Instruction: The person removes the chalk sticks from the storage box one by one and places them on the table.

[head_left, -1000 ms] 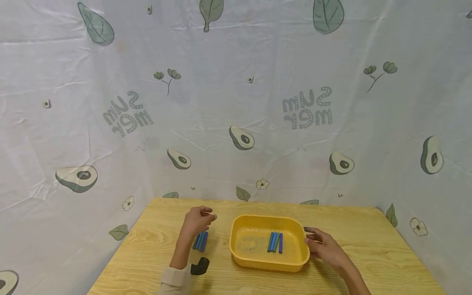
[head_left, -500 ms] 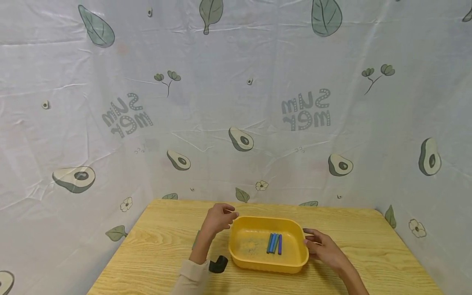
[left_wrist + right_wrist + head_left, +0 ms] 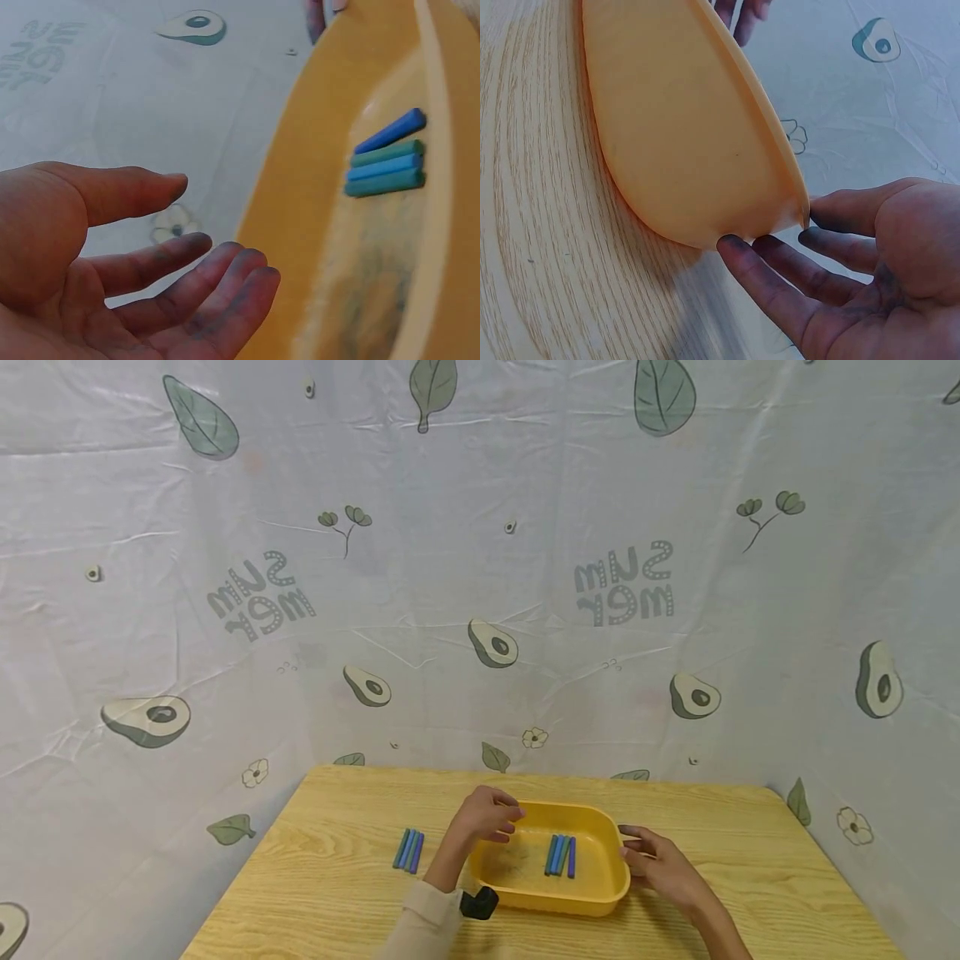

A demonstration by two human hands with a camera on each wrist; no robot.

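A yellow plastic tray (image 3: pixel 555 902) stands on the table, with several blue, green and purple pastel sticks (image 3: pixel 559 856) lying side by side in it. My left hand (image 3: pixel 487 814) is over the tray's left end, fingers relaxed and bent, nothing between thumb and fingertips. Dark smudges mark its fingertips (image 3: pixel 255 262) in the left wrist view. At the right end, my right hand (image 3: pixel 660 864) holds the tray: the thumb (image 3: pixel 847 210) is at the rim and other fingers (image 3: pixel 761 281) lie against the outer wall.
Several more pastel sticks (image 3: pixel 408 850) lie in a row on the wooden table (image 3: pixel 322 868), left of the tray. Grey dust (image 3: pixel 513 856) marks the tray's floor. A printed sheet (image 3: pixel 420 577) hangs behind and around the table.
My left hand has moved right from above the sticks on the table to over the tray's left end. Those sticks show again. The right hand and tray have stayed put.
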